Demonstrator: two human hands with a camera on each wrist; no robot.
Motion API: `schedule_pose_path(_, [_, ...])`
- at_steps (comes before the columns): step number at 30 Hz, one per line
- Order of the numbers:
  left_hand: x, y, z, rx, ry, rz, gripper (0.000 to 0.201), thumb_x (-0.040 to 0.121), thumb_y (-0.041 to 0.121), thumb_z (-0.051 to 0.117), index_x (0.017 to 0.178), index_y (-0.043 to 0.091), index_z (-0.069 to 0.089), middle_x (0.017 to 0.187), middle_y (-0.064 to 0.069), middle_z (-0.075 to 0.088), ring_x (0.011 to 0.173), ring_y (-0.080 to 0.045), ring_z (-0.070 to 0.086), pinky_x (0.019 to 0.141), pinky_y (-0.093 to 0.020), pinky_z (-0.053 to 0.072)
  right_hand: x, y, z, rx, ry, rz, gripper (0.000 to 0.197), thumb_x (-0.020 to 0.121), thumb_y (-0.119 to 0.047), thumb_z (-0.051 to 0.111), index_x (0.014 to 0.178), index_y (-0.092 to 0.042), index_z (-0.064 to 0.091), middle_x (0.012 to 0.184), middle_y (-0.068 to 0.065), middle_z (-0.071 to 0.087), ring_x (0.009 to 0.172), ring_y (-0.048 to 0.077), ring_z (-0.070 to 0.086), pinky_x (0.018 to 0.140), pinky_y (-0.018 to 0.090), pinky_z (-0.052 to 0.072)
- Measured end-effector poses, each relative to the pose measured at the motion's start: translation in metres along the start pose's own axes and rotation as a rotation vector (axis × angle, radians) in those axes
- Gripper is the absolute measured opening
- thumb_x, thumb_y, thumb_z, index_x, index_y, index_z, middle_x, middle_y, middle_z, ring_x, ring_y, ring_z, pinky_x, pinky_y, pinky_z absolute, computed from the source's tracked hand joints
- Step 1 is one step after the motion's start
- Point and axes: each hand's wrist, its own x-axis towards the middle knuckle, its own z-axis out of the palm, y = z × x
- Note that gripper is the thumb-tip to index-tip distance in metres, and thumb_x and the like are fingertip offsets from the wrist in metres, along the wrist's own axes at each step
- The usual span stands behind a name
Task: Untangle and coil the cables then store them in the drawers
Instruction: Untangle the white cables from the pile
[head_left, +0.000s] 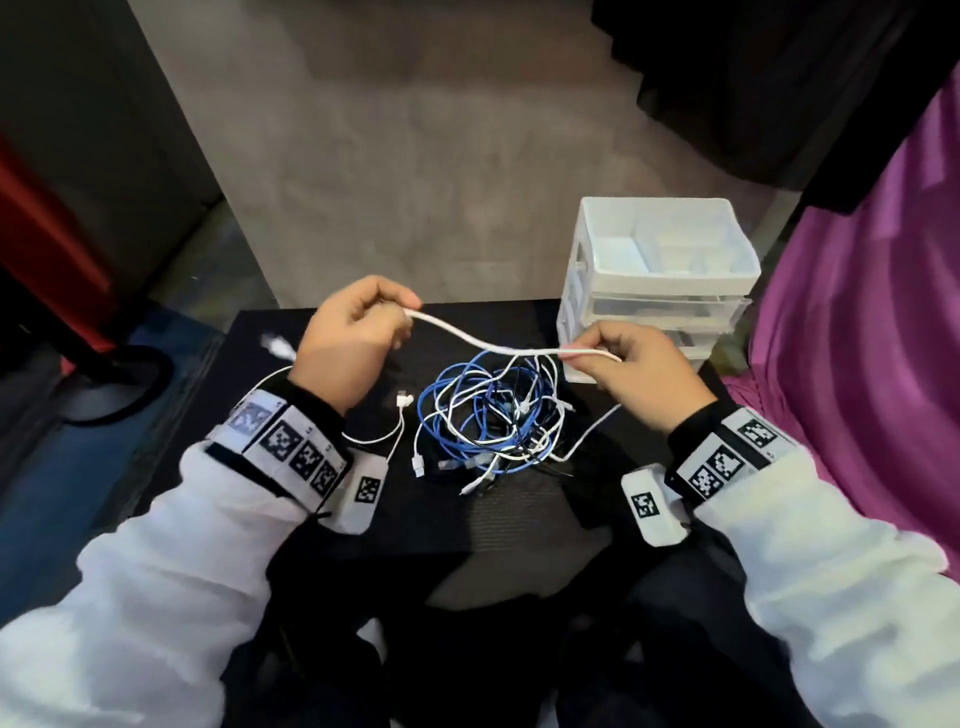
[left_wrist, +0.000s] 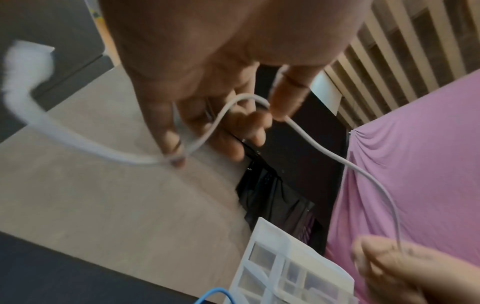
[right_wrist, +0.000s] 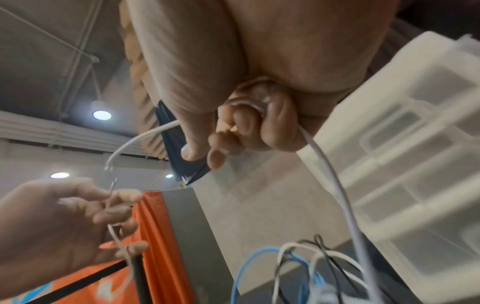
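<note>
Thin white cable (head_left: 488, 344) stretched betw. left hand (head_left: 348, 338) & right hand (head_left: 641, 374), both pinching it, above tangled blue/white/black cable pile (head_left: 493, 421) on black desk (head_left: 291, 493); white plastic drawer unit (head_left: 660, 280) just right of pile.

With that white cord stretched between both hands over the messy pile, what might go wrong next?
1. The white cable held by the left hand and right hand seems to trail back into the tangle; pulling harder could tighten knots.
2. A tug might drag the whole tangle off the black table.
3. The right hand works close to the drawer unit, so a sweep could knock it.
</note>
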Motion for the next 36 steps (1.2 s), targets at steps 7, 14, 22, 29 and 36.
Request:
schedule_pose_path(7, [-0.049, 0.027, 0.043, 0.162, -0.326, 0.083, 0.033, 0.088, 0.050, 0.062, 0.109, 0.026, 0.066, 0.082, -0.008, 0.073, 0.069, -0.017, 0.062, 0.073, -0.032, 0.053, 0.005, -0.055, 0.016, -0.407, -0.117, -0.252, 0.037, 0.098, -0.038, 0.061, 0.070, -0.015, 0.054, 0.056, -0.004, 0.049, 0.056, 0.011, 0.044, 0.059, 0.034, 0.040])
schedule_pose_path(14, [-0.041, 0.024, 0.042, 0.228, -0.239, 0.089, 0.026, 0.091, 0.049, 0.065, 0.087, 0.024, 0.068, 0.059, 0.000, 0.050, 0.055, -0.023, 0.057, 0.063, -0.037, 0.056, 0.000, -0.048, 0.018, -0.441, -0.073, -0.247, 0.036, 0.097, -0.036, 0.059, 0.069, -0.014, 0.051, 0.059, 0.002, 0.056, 0.062, 0.022, 0.055, 0.062, 0.041, 0.047])
schedule_pose_path(22, [-0.051, 0.021, 0.047, 0.108, -0.293, 0.155, 0.018, 0.099, 0.021, 0.060, 0.083, 0.020, 0.068, 0.065, -0.017, 0.063, 0.051, -0.021, 0.063, 0.054, -0.031, 0.045, 0.001, -0.038, 0.027, -0.335, -0.104, -0.229, 0.040, 0.096, -0.030, 0.063, 0.066, -0.009, 0.047, 0.054, -0.003, 0.041, 0.054, 0.012, 0.037, 0.055, 0.032, 0.033])
schedule_pose_path(29, [-0.010, 0.056, -0.049, -0.370, 0.314, 0.227, 0.023, 0.107, 0.022, 0.047, 0.087, 0.019, 0.057, 0.060, 0.008, 0.045, 0.049, -0.007, 0.046, 0.064, -0.038, 0.059, 0.010, 0.061, 0.006, -0.322, -0.097, 0.049, 0.036, 0.102, -0.039, 0.058, 0.076, -0.015, 0.062, 0.063, -0.007, 0.063, 0.066, 0.017, 0.055, 0.067, 0.033, 0.045])
schedule_pose_path(36, [-0.010, 0.025, -0.081, -0.294, 0.331, 0.039, 0.029, 0.108, 0.030, 0.046, 0.081, 0.022, 0.057, 0.055, 0.009, 0.037, 0.045, -0.005, 0.032, 0.048, -0.021, 0.042, -0.006, 0.086, -0.002, -0.241, -0.028, 0.132, 0.043, 0.106, -0.038, 0.049, 0.074, -0.011, 0.059, 0.060, -0.002, 0.057, 0.053, 0.006, 0.048, 0.065, 0.033, 0.040])
